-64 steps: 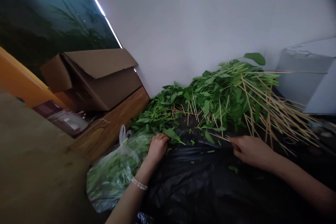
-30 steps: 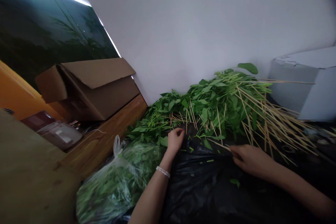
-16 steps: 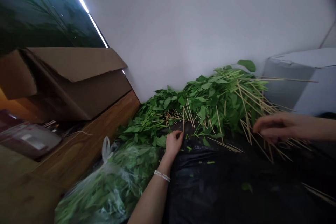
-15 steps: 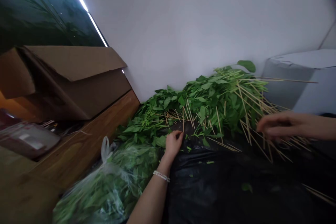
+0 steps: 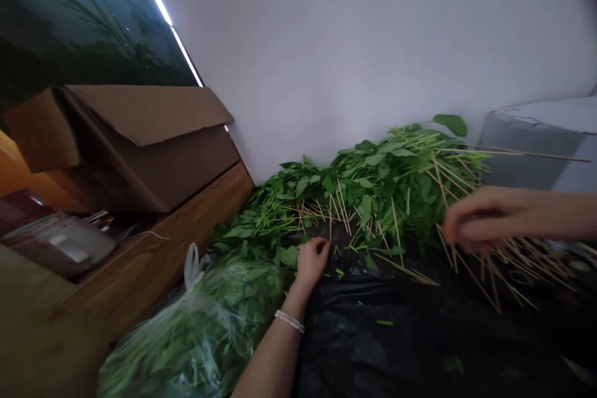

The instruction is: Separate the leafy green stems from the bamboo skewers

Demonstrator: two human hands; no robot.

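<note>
My left hand (image 5: 311, 261), wearing a white beaded bracelet (image 5: 289, 321), is closed in a pinch at the lower end of a thin wooden stick (image 5: 331, 217). It rests by the front of a heap of leafy green stems (image 5: 368, 177). On the right, my right hand (image 5: 473, 224) hovers over a spread of thin wooden sticks (image 5: 536, 267). Its fingers are loosely bent, with a gap between thumb and forefinger. No held thing shows in it, though motion blurs the fingertips. Cut green bits (image 5: 385, 323) lie on the black plastic sheet (image 5: 354, 354).
A knotted clear bag of greens (image 5: 196, 329) stands at the lower left. Beyond it are a wooden ledge (image 5: 153, 249) and an open cardboard box (image 5: 153, 168). At the back right stands a white box (image 5: 517, 143) against the white wall (image 5: 326, 43).
My right hand has moved left across the sticks. My left hand keeps its pinch at the heap's front edge. The whole view has shifted slightly.
</note>
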